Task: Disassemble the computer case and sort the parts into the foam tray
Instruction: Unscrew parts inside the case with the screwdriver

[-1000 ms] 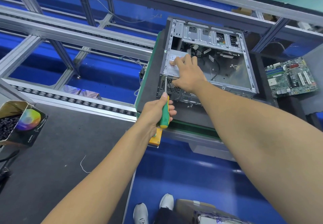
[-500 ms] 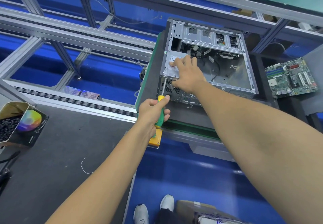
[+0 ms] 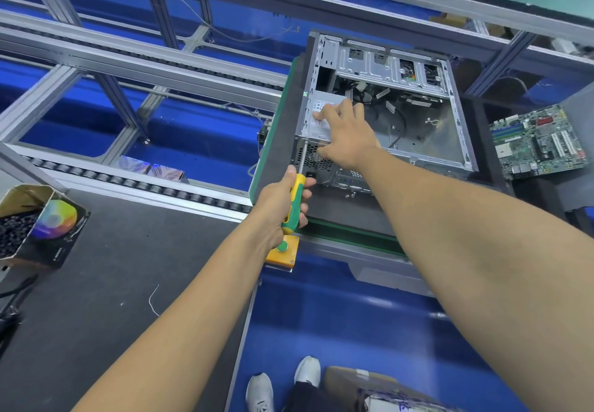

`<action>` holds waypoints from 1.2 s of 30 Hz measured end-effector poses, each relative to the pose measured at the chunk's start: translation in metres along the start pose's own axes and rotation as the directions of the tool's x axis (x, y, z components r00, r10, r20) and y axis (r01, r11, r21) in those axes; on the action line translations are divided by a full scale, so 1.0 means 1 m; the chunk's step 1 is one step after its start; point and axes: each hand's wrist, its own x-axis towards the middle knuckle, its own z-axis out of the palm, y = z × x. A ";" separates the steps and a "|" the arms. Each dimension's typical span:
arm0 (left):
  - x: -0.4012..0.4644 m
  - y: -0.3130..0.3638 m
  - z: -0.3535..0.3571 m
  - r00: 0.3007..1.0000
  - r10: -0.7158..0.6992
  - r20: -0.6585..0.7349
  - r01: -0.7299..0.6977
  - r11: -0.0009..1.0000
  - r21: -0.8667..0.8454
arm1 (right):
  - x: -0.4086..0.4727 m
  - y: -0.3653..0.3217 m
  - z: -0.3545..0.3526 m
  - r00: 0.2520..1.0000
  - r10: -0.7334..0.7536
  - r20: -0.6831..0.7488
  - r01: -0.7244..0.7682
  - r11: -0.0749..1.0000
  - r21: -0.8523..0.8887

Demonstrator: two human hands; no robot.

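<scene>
STEP: unscrewing power supply at rear corner of computer case on surface | LEFT: left hand fingers wrapped round screwdriver | RIGHT: right hand fingers spread, pressing supply | TIP: probably keep shaft square, push firmly.

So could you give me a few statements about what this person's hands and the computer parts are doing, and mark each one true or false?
1. The left hand grips a green and yellow screwdriver. True.
2. The right hand holds a hammer. False: it rests on the power supply inside the computer case.
3. The motherboard sits inside the case. False: it lies outside, to its right.
4. The screwdriver's shaft points at the case's rear panel. True.
</scene>
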 end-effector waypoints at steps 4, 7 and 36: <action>0.005 -0.004 0.002 0.998 0.059 -0.038 -0.058 0.998 0.027 | 0.000 0.000 0.000 1.000 -0.007 -0.001 0.007 1.000 0.002; 0.006 -0.006 -0.001 0.993 0.102 -0.058 -0.102 0.995 0.006 | 0.000 0.000 0.000 1.000 -0.006 0.000 0.006 1.000 0.003; 0.010 -0.011 0.000 0.991 0.134 0.018 -0.134 0.990 0.039 | 0.000 0.000 -0.001 1.000 -0.013 -0.004 0.013 1.000 -0.007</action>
